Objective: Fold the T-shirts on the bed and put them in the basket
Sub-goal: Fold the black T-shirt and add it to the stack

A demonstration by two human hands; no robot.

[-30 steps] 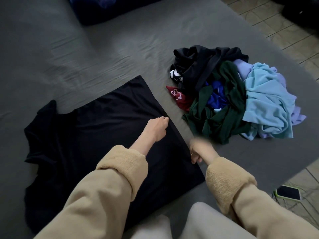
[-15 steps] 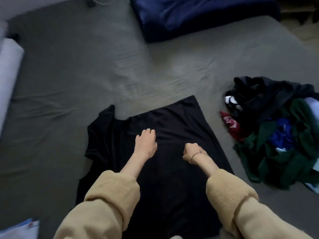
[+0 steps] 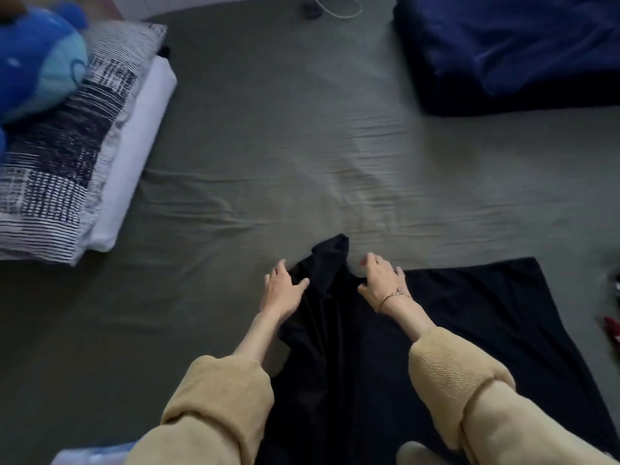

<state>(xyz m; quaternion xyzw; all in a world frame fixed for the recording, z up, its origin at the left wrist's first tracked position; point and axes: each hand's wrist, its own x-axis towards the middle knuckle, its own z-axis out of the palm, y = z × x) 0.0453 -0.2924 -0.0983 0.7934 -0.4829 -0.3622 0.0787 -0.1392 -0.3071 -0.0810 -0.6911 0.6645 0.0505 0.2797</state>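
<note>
Head view: the black T-shirt (image 3: 419,347) lies flat on the grey bed sheet (image 3: 268,146), its body running from 6 o'clock toward 3 o'clock, with one bunched sleeve (image 3: 327,263) rising toward 12 o'clock. That sleeve sits directly between my hands, its long axis pointing away from me. My left hand (image 3: 280,285) rests at the sleeve's 9 o'clock edge, fingers spread and straight, thumb touching the fabric. My right hand (image 3: 380,275) rests at its 3 o'clock edge, fingers extended flat on cloth and sheet, pinching nothing. Both hands are equally near. Both forearms reach forward, palms down. I judge the next step is flattening or folding this sleeve inward. No basket is visible
</note>
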